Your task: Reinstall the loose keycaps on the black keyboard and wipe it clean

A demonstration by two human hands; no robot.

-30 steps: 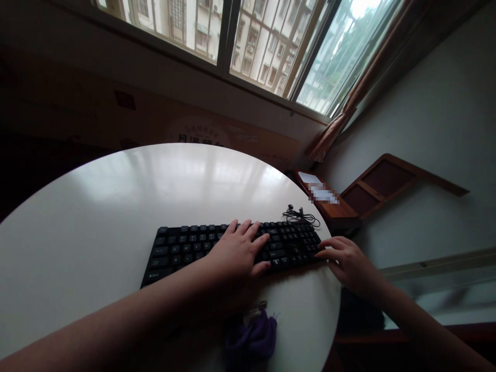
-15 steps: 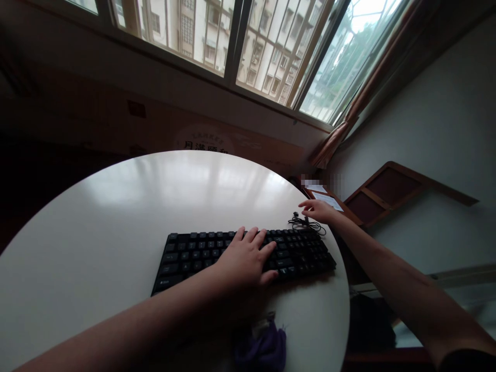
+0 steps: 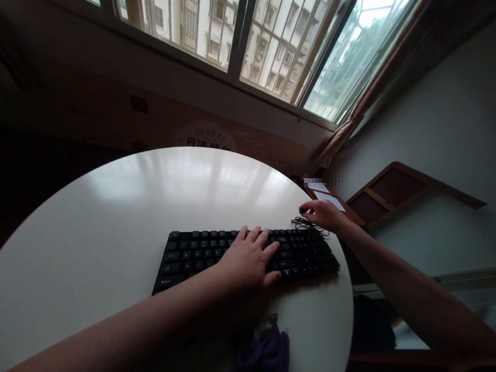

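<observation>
A black keyboard [image 3: 189,254] lies on the white round table [image 3: 127,206], its right end near the table's edge. Across its middle rests my left hand [image 3: 248,259], fingers spread over the keys and holding nothing. Beyond the keyboard's far right corner, my right hand [image 3: 322,214] has its fingers closed on a small dark plug [image 3: 303,211] at the end of the keyboard cable. The thin black cable [image 3: 304,223] lies in a loose bundle just below that hand, partly hidden by it.
A purple cloth item [image 3: 269,349] lies near the front of the table. Past the right edge stand papers [image 3: 329,200] on a brown wooden surface. A barred window [image 3: 271,57] and a curtain [image 3: 341,137] are behind, with a printed box [image 3: 155,121] below the window.
My right hand's fingers have closed on the cable plug, which was lying just beside them. My left hand stays on the keyboard. The view has shifted slightly.
</observation>
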